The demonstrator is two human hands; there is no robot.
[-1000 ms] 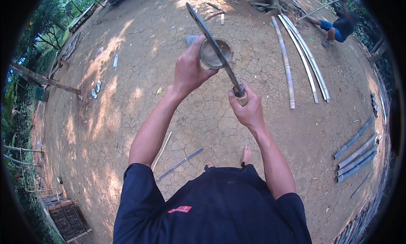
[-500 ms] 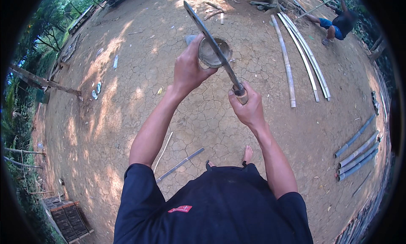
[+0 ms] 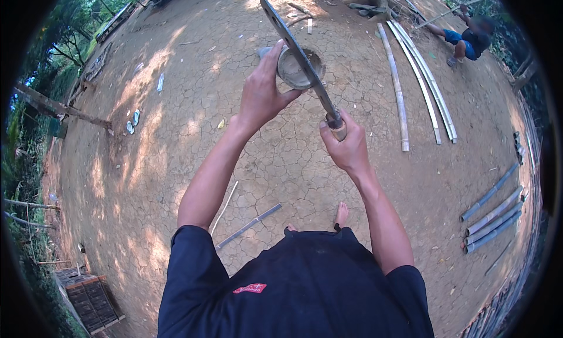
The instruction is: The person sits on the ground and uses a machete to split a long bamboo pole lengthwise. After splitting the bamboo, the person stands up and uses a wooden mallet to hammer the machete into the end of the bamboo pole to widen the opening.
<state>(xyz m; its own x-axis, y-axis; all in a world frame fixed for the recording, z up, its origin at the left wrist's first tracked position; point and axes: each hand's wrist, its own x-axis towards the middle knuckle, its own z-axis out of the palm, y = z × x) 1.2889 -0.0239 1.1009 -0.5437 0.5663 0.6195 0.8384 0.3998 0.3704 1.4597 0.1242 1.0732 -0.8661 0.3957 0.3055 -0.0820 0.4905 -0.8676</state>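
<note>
My left hand (image 3: 262, 92) is wrapped round a thick hollow bamboo tube (image 3: 291, 74), whose round open end faces up toward me. A grey bit of it shows behind the fingers; its far part is hidden. In my right hand (image 3: 350, 147) is a machete (image 3: 286, 36), gripped by its short wooden handle. The long dark blade, with holes near its tip, slants up and left across the mouth of the tube. Whether its edge touches the rim I cannot tell.
Split bamboo strips (image 3: 417, 74) and a bamboo pole (image 3: 394, 86) lie at the right. Several dark bamboo lengths (image 3: 495, 221) are farther right. A thin strip (image 3: 249, 225) lies by my feet. Sandals (image 3: 134, 121) rest at the left. Another person (image 3: 469, 42) sits at far right, holding a stick.
The machete and both hands have shifted very slightly to the right, and the tube's mouth is turned a little. Both grips stay the same.
</note>
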